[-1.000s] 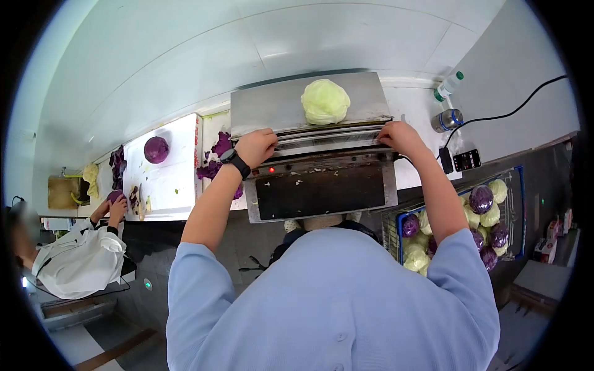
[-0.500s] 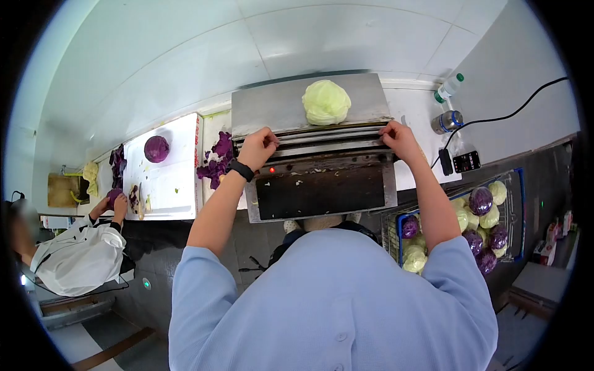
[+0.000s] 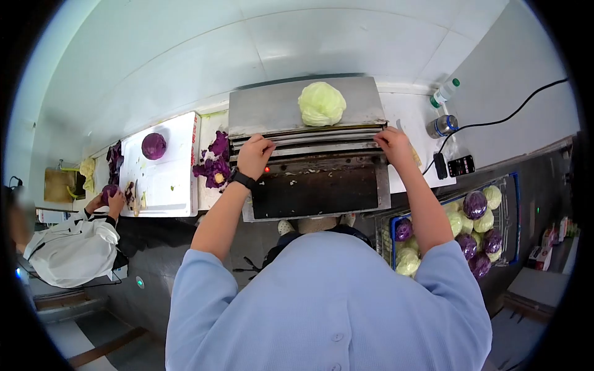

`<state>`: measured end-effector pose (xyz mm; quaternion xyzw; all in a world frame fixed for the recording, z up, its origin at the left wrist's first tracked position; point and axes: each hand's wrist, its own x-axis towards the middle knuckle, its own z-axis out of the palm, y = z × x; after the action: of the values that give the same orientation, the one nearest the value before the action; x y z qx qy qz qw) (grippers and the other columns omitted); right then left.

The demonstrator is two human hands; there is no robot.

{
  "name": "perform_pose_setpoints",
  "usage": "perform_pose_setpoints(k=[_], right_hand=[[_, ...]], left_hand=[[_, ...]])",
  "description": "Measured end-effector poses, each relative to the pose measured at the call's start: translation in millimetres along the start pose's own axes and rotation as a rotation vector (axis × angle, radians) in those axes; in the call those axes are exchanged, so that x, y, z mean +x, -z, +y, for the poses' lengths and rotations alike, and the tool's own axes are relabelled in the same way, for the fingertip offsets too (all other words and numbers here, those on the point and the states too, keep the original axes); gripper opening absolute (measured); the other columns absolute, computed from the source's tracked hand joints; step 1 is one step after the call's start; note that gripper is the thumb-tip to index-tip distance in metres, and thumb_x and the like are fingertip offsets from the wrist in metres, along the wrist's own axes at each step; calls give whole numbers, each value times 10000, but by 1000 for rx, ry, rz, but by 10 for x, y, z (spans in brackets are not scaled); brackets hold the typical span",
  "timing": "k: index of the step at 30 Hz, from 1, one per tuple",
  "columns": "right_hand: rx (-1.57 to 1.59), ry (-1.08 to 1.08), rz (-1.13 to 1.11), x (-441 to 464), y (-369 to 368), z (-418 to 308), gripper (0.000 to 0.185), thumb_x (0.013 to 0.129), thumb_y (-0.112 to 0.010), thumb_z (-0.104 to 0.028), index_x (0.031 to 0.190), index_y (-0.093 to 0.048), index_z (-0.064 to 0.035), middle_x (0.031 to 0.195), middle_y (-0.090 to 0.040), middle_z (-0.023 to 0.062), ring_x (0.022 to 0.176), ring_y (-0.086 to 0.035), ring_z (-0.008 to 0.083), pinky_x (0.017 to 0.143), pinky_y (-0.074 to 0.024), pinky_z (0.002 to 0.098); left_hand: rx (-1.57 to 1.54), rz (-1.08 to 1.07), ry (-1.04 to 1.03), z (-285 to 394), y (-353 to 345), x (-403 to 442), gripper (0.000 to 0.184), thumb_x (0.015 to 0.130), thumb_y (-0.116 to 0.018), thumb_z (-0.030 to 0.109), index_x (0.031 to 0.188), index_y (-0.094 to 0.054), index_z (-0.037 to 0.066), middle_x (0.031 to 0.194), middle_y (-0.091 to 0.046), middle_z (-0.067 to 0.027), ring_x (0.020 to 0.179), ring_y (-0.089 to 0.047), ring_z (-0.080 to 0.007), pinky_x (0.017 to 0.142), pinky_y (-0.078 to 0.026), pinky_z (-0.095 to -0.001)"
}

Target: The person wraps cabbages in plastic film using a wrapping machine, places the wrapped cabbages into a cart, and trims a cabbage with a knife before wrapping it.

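Note:
A metal machine (image 3: 275,99) lies in front of me, with a flat steel top, a slot of long shiny bars and a dark lower plate (image 3: 315,195). One pale green cabbage (image 3: 322,104) sits on its steel top. My left hand (image 3: 255,156), with a black wristband, is pinched closed at the left end of the bars. At their right end my right hand (image 3: 395,146) is pinched too, fingers pointing inward. Whatever thin thing is between the fingertips is too faint to make out. A small red light (image 3: 266,169) glows beside my left hand.
Left, a white board (image 3: 167,185) bears a red cabbage (image 3: 154,146); purple leaves (image 3: 213,168) lie beside it. A co-worker (image 3: 74,247) holds another red cabbage. At right are a bottle (image 3: 444,93), a jar (image 3: 442,126), a phone (image 3: 461,166) and a wire basket (image 3: 515,216) of cabbages.
My hands stay pinched at both ends of the bars, with only a slight shift. The whole view has moved a little. The co-worker has raised the red cabbage slightly.

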<state>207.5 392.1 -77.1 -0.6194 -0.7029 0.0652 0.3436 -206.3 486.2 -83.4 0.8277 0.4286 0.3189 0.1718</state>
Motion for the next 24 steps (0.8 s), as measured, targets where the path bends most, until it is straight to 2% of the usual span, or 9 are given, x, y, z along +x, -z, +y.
perform_pose_setpoints(k=[4, 5, 16, 20, 24], right_hand=[[-6, 8, 8, -123, 266, -258, 67, 819, -755, -63, 860, -715, -29, 825, -659, 104, 733, -651, 301, 652, -524, 384], [5, 8, 5, -156, 325, -316, 67, 818, -756, -60, 860, -714, -29, 823, -658, 102, 732, -651, 300, 650, -523, 383], [36, -35, -56, -553, 1001, -1012, 75, 804, -772, -39, 853, -716, -30, 773, -637, 94, 698, -645, 282, 624, -511, 366], [65, -33, -59, -566, 1287, -1289, 117, 770, -780, 45, 855, -725, -15, 751, -649, 81, 649, -635, 211, 564, -478, 309], [77, -32, -80, -507, 1656, -1530, 125, 750, -792, 31, 842, -732, -27, 720, -633, 64, 614, -609, 183, 540, -451, 290]], left_hand=[[-34, 39, -5, 246, 166, -160, 67, 815, -743, 51, 876, -719, 36, 826, -608, -99, 743, -632, -295, 665, -501, -387], [-35, 27, 55, 352, 232, -210, 76, 813, -743, 45, 886, -722, 35, 824, -603, -97, 737, -629, -289, 662, -500, -376], [-65, -12, 3, 999, 874, -701, 109, 810, -757, 6, 916, -731, 11, 817, -611, -96, 720, -625, -272, 645, -499, -344], [-97, -14, 17, 1231, 1171, -708, 113, 795, -769, -11, 898, -726, 2, 785, -597, -88, 686, -599, -239, 614, -478, -329], [-146, -51, -15, 1420, 1516, -603, 140, 767, -779, -56, 879, -731, 14, 776, -595, -76, 663, -570, -209, 587, -450, -321]])
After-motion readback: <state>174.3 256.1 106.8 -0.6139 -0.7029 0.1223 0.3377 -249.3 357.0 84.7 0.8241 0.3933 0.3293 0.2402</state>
